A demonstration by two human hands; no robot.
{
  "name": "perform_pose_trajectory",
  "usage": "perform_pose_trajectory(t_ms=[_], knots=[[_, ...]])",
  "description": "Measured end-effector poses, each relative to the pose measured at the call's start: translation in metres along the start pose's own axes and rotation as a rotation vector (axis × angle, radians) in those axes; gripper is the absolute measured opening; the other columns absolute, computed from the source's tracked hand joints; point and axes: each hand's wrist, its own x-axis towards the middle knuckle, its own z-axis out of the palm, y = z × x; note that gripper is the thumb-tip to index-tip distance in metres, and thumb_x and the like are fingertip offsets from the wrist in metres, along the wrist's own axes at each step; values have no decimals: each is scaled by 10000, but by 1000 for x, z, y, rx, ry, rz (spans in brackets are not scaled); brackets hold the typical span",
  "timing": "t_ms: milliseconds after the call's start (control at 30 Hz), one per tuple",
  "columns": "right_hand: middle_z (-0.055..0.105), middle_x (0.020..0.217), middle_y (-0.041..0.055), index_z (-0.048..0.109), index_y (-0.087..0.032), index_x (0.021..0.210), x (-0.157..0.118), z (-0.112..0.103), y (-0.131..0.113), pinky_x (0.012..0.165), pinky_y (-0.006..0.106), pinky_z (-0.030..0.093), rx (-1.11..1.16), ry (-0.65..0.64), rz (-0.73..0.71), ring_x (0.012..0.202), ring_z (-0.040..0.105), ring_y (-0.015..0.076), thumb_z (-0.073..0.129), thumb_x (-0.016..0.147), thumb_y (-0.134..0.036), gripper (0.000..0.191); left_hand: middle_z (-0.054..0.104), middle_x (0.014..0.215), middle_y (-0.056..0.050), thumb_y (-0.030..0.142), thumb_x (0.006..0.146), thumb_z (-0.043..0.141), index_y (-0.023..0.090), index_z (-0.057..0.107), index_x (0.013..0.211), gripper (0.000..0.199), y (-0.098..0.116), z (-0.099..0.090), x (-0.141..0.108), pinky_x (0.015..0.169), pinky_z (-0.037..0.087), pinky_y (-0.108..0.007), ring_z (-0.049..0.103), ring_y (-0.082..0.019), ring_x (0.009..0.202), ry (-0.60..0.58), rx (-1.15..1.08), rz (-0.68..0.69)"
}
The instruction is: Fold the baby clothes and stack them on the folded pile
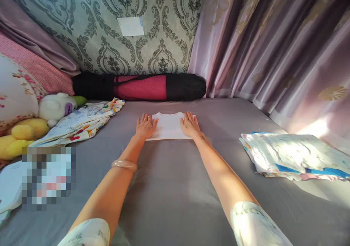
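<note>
A small white garment [168, 127] lies flat on the grey sheet [169, 187], its neckline toward the wall. My left hand [147, 125] rests palm down on its left edge, fingers spread. On the right edge lies my right hand [190, 125], also flat with the fingers apart. Neither hand grips the cloth. A pale bangle circles my left forearm.
Folded cloths [292, 154] are stacked at the right. At the left lie a patterned garment [82, 122], a white plush toy [56, 107] and a yellow one [24, 134]. A black and red rolled bag [139, 87] lies along the wall, beside purple curtains [246, 49].
</note>
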Motion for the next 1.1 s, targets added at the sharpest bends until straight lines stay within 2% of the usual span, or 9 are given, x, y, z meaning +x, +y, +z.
perform_pose_trajectory(t_ms=[267,633,833,1033,1100], knots=[[181,1611,146,247,-33,1523,3,22,2,1198,392,68,-28,0,28,1491,109,237,140,1009,-405,644,287,1571,-185,491,983,106,46,327,1485,706,-1,15,-2,1170,223,-497,187,-304,1479,-12,-20,-10],[210,1604,148,272,-46,1516,2,16,1,1196,408,94,-23,5,26,1487,132,251,156,1010,-396,626,292,1568,-191,516,980,125,59,356,1471,710,-2,14,-1,1165,213,-541,195,-320,1475,2,-61,-9],[225,1601,146,273,-64,1522,0,12,-10,1195,437,98,-23,91,-70,1487,137,252,151,1010,-390,619,290,1575,-165,514,982,105,91,380,1471,702,6,8,-2,1187,165,-525,184,-298,1481,70,-23,19],[243,1596,137,307,-59,1509,-3,20,-15,1190,421,116,-16,29,-70,1478,171,255,191,1013,-373,598,288,1579,-150,499,988,126,99,358,1483,678,6,17,-2,1181,194,-514,219,-302,1471,-19,-20,53],[239,1598,131,305,-62,1510,-4,22,-14,1191,418,108,-10,23,-64,1479,167,252,191,1014,-374,597,287,1580,-151,505,987,119,109,358,1482,678,5,19,-1,1177,200,-519,223,-300,1470,-17,-21,56]])
